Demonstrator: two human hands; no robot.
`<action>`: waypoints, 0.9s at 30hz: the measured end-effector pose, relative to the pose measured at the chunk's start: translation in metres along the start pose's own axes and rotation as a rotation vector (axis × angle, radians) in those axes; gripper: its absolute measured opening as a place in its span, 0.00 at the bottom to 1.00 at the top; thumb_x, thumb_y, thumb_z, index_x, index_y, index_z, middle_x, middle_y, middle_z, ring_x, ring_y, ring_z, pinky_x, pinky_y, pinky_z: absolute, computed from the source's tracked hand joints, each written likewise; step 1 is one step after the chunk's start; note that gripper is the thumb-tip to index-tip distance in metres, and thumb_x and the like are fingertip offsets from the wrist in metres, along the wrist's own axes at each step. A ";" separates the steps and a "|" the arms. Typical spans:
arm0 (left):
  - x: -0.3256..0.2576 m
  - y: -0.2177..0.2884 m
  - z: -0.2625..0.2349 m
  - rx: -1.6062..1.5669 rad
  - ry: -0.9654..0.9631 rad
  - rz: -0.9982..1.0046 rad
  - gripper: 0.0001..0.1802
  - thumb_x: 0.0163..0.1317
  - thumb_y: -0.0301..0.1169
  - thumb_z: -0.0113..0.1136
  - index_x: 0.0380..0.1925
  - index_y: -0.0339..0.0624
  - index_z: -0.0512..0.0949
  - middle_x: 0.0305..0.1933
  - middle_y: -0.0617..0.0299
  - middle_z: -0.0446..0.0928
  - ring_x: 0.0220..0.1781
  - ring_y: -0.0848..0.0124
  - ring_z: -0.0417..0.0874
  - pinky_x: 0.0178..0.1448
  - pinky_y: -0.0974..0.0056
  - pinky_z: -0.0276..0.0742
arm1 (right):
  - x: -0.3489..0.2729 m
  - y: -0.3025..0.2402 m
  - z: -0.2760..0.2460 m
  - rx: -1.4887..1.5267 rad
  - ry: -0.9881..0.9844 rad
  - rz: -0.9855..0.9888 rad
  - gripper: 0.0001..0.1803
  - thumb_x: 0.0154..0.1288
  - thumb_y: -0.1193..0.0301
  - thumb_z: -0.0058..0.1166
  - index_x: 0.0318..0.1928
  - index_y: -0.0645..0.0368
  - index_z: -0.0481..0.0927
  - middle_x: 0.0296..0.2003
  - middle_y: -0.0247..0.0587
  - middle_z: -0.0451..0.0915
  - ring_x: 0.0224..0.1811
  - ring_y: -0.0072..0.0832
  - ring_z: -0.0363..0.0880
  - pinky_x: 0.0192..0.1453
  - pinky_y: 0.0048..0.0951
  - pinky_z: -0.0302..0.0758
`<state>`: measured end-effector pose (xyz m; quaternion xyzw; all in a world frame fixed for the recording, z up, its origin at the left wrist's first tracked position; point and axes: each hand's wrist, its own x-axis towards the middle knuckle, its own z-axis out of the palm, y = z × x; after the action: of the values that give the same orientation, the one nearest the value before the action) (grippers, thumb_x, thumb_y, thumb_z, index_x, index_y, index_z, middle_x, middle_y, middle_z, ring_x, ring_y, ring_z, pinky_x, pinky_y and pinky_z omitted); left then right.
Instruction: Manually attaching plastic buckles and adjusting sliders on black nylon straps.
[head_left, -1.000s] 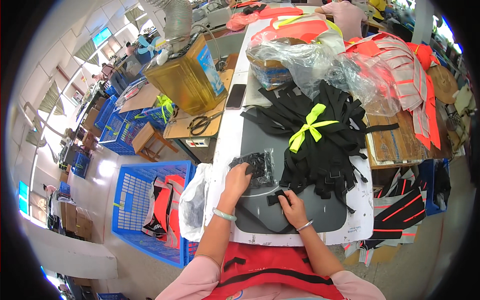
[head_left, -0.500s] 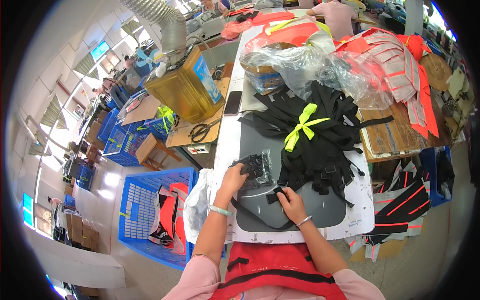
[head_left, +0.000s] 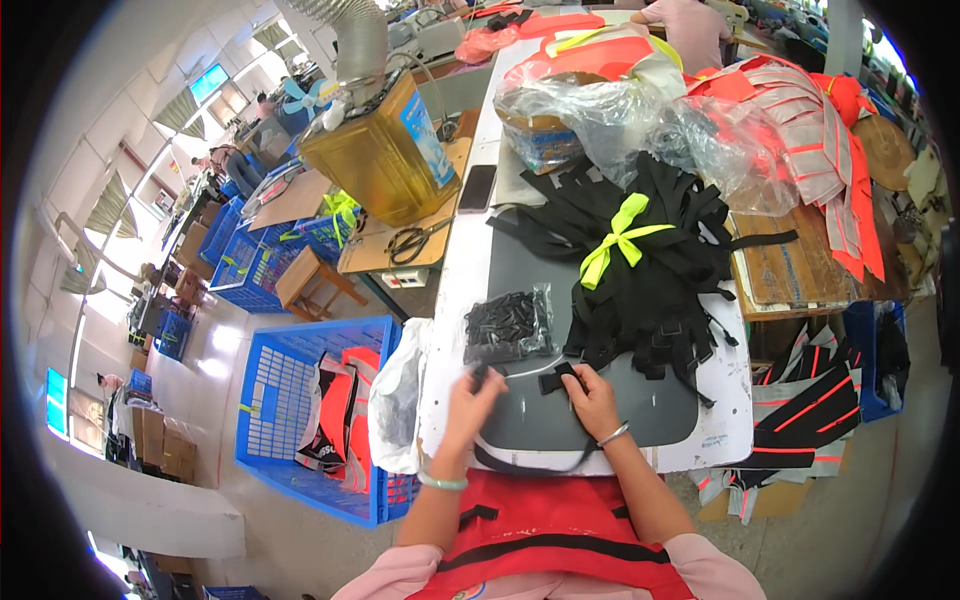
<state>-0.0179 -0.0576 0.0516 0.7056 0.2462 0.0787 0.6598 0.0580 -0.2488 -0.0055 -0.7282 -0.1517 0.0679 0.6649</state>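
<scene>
My right hand (head_left: 594, 402) is closed on one end of a black webbing strap (head_left: 533, 469), whose length loops down across the front of the grey mat (head_left: 640, 415). My left hand (head_left: 470, 410) is closed, with a small black piece (head_left: 480, 376) showing at its fingertips; its exact kind is too small to tell. Just beyond that hand, a clear plastic bag (head_left: 507, 327) of small black parts lies on the mat. A bundle of black straps (head_left: 665, 300) with buckles on some ends sits further right, tied with a neon yellow band (head_left: 622, 243).
On the white table (head_left: 715, 435) are a phone (head_left: 477, 188) and clear plastic sheeting (head_left: 640, 115). Left of it stand a blue crate (head_left: 310, 480) with orange and black pieces and a yellow metal can (head_left: 385, 155). Orange and grey pieces (head_left: 800, 140) hang at the right.
My left hand has drawn back from the bag of small parts toward me, now with a small black piece in its fingers. The right hand stays on the strap end.
</scene>
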 end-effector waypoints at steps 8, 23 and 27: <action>-0.035 -0.023 0.036 -0.083 -0.089 -0.029 0.06 0.58 0.28 0.62 0.30 0.40 0.76 0.26 0.68 0.78 0.24 0.85 0.71 0.28 0.77 0.66 | -0.023 -0.029 0.007 0.159 -0.234 0.215 0.10 0.64 0.68 0.54 0.40 0.61 0.78 0.21 0.33 0.77 0.22 0.15 0.73 0.27 0.22 0.69; -0.027 -0.038 0.043 -0.045 -0.014 0.075 0.05 0.58 0.28 0.61 0.28 0.40 0.74 0.20 0.73 0.67 0.23 0.84 0.64 0.27 0.73 0.62 | -0.012 -0.035 0.010 0.065 -0.219 0.135 0.13 0.60 0.68 0.58 0.38 0.65 0.76 0.29 0.42 0.81 0.31 0.24 0.78 0.36 0.27 0.73; -0.037 -0.037 0.051 -0.105 0.014 0.010 0.06 0.60 0.29 0.59 0.30 0.40 0.73 0.21 0.72 0.68 0.23 0.84 0.64 0.27 0.74 0.62 | -0.016 -0.039 0.009 -0.096 -0.178 0.054 0.12 0.60 0.67 0.56 0.39 0.63 0.76 0.30 0.49 0.80 0.31 0.37 0.81 0.36 0.31 0.74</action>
<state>-0.0367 -0.1201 0.0180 0.6708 0.2429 0.0994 0.6937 0.0347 -0.2426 0.0304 -0.7540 -0.1935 0.1431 0.6112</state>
